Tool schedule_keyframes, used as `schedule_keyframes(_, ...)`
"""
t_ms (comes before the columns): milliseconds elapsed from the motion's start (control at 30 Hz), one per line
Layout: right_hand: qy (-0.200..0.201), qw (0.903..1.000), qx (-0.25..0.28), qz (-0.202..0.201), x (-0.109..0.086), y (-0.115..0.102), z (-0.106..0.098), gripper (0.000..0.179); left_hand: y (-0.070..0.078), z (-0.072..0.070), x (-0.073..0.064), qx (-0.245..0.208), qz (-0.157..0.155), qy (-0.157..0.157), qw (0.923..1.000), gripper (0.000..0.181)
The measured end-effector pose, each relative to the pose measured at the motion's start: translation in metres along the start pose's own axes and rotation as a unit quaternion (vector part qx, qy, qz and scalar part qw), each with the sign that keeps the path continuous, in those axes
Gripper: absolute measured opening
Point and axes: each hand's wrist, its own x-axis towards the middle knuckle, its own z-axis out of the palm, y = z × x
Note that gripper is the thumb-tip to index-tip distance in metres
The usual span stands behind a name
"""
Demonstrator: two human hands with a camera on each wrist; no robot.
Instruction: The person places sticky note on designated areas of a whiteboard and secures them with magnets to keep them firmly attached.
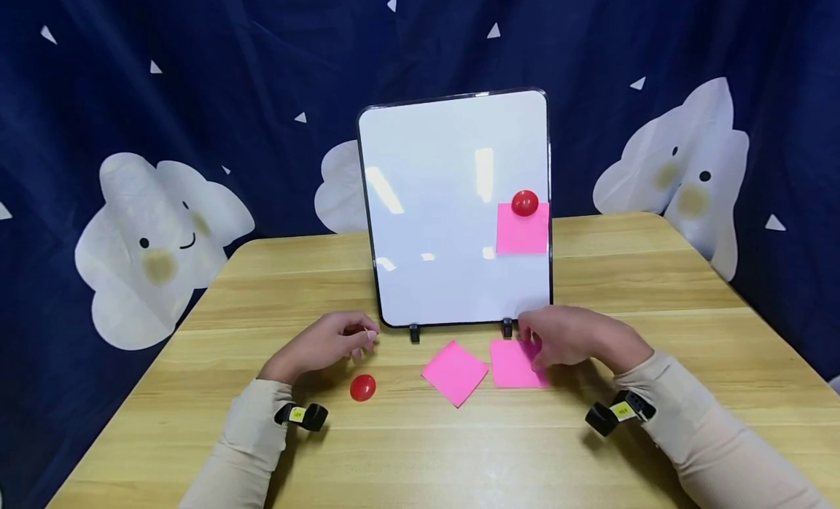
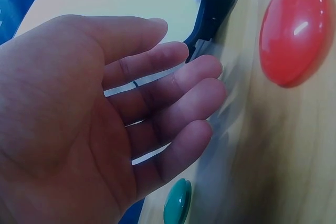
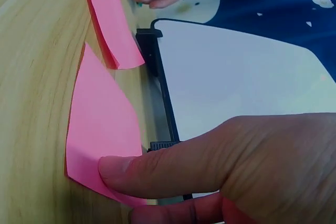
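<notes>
My right hand (image 1: 567, 337) is at the right edge of a square pink sticky note (image 1: 515, 370) lying on the table. In the right wrist view the thumb (image 3: 142, 171) lies across that note, and a finger curls in at its edge, pinching it. A second pink sticky note (image 1: 455, 372) is turned cornerwise beside it. My left hand (image 1: 328, 343) hovers near the board's lower left corner, fingers loosely bent around nothing. Close below it lies a red round magnet (image 1: 363, 387); a green magnet (image 2: 177, 203) shows in the left wrist view.
A whiteboard (image 1: 453, 276) with a black frame stands tilted on small black feet (image 1: 414, 334) on the wooden table (image 1: 407, 458). Another red magnet (image 1: 525, 203) holds a pink note (image 1: 521, 235) at its right side. A dark blue curtain (image 1: 262, 49) hangs behind.
</notes>
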Motion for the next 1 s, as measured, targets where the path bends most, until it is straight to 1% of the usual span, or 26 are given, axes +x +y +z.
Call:
schedule_keyframes(100, -0.007, 0.9999, 0.015, -0.003, 0.0008, -0.0003, 0.0003, 0.031, -0.0002, -0.0001, -0.0006, 0.001, -0.004, 0.000, 1.0000, 0.023)
schedule_keyframes(267, -0.011, 0.9992, 0.038, 0.009, 0.0005, -0.0013, -0.0006, 0.030, 0.0002, -0.0018, 0.0003, -0.002, -0.005, 0.002, 1.0000, 0.022)
schedule_keyframes(467, -0.010, 0.9998, 0.015, 0.008, 0.0036, -0.0014, 0.0011, 0.025, -0.0015, -0.0032, 0.0004, -0.007, -0.010, 0.000, 0.9999, 0.020)
schedule_keyframes(600, -0.010, 0.9999, 0.012, 0.006, 0.0050, -0.0012, 0.0025, 0.025, -0.0028, -0.0033, -0.0006, -0.011, -0.006, -0.002, 0.9999, 0.020)
schedule_keyframes(800, -0.013, 0.9999, 0.003, 0.008, 0.0056, -0.0009, 0.0046, 0.027, -0.0029, -0.0024, -0.0019, -0.001, -0.009, -0.003, 1.0000, 0.024)
schedule_keyframes(1000, -0.005, 0.9999, -0.009, 0.000, 0.0043, -0.0014, 0.0032, 0.026, -0.0016, -0.0029, -0.0013, 0.006, -0.015, 0.001, 0.9999, 0.025)
